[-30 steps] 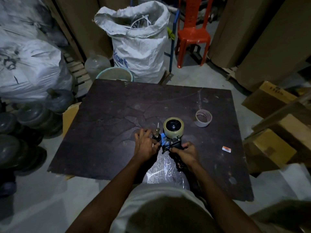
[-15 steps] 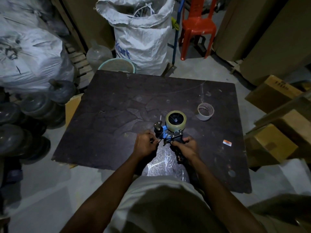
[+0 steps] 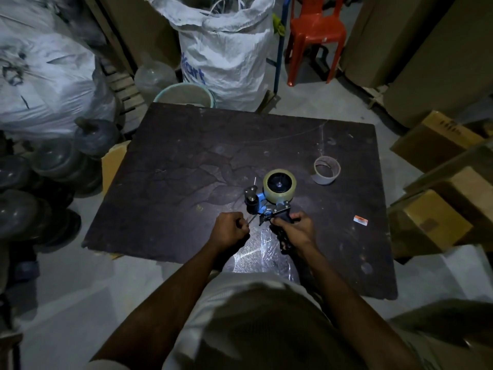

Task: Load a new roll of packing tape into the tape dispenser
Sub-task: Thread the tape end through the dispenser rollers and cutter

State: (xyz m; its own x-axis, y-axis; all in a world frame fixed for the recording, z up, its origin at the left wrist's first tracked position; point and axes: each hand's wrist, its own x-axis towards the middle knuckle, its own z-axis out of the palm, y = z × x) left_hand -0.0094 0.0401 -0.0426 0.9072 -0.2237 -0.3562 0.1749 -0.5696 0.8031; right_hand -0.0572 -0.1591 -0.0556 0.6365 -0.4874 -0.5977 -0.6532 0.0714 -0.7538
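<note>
New pale-yellow roll of packing tape (image 3: 279,188) sits on the hub of the blue-and-black handheld tape dispenser (image 3: 266,206), resting on the dark tabletop (image 3: 186,166). Right hand (image 3: 294,232) is wrapped tight on the black handle. Left hand (image 3: 230,231) is fisted, apparently pinching the tape's free end, down-left of the roller; pull runs toward the body.

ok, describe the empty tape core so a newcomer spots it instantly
Start at the dark board on the floor. Toward its far right lies the empty tape core, a pale cardboard ring lying alone on the board, right of the tape dispenser. Unlike the tape roll mounted on the dispenser, it is thin-walled, hollow and touched by neither hand.
</note>
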